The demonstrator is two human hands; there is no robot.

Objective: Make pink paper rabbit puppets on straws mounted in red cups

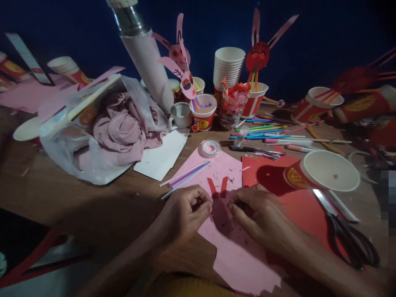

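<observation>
My left hand (191,208) is over the pink paper (230,163), thumb and index finger pressed together. Whatever is in that pinch, if anything, is too small to make out. Facing it across a small gap, my right hand (258,210) has its fingers curled in, and their inner side is hidden. Just beyond the fingertips lie a left red paper strip (212,187) and a right red paper strip (224,187), slanting apart at the top. Dark scraps dot the pink sheet. A tape roll (210,148) rests on its far edge, with thin sticks (188,175) to the left.
Scissors (343,231) and a large paper cup (329,170) stand right, by red paper (297,214). Behind are pens (262,134), stacked cups (229,68) and cups with paper rabbit heads (202,109). Left are a plastic bag with cloth (120,123) and a thermos (145,62).
</observation>
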